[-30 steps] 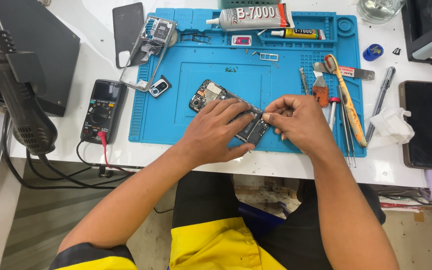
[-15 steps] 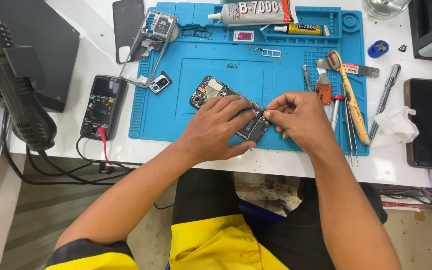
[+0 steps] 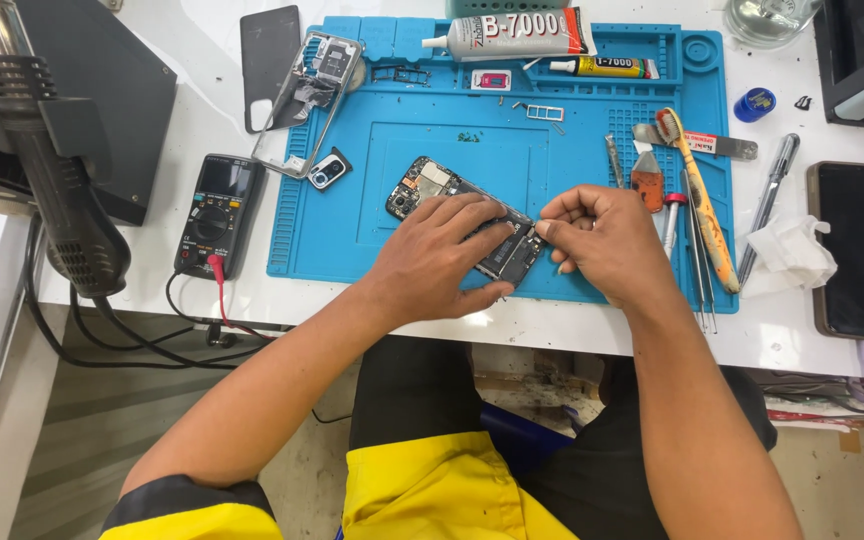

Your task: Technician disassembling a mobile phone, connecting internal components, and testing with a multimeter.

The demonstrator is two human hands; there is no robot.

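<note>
Your left hand (image 3: pixel 442 262) lies flat across the opened phone (image 3: pixel 422 187), fingers spread and pressing it down onto the blue mat (image 3: pixel 352 230); that's a hold-down, not a closed grasp. The phone lies at an angle near the mat's front middle, back cover off, camera end showing up-left of your fingers.

Your right hand (image 3: pixel 597 240) is curled, thumb and forefinger pinched together right at the phone's lower right edge. Whatever sits in the pinch is too small to tell.

Around you: a black multimeter (image 3: pixel 217 212) with a red lead sits left of the mat, and a hot-air gun (image 3: pixel 57 170) stands further left. An empty phone frame (image 3: pixel 314 95) lies at the mat's top-left corner, a big glue tube (image 3: pixel 512 35) along the top edge. A toothbrush (image 3: pixel 697 190) and tweezers (image 3: pixel 697 265) lie just right of your right hand. A crumpled tissue (image 3: pixel 787 255) and a dark phone (image 3: pixel 862 250) sit at the far right, off the mat.
</note>
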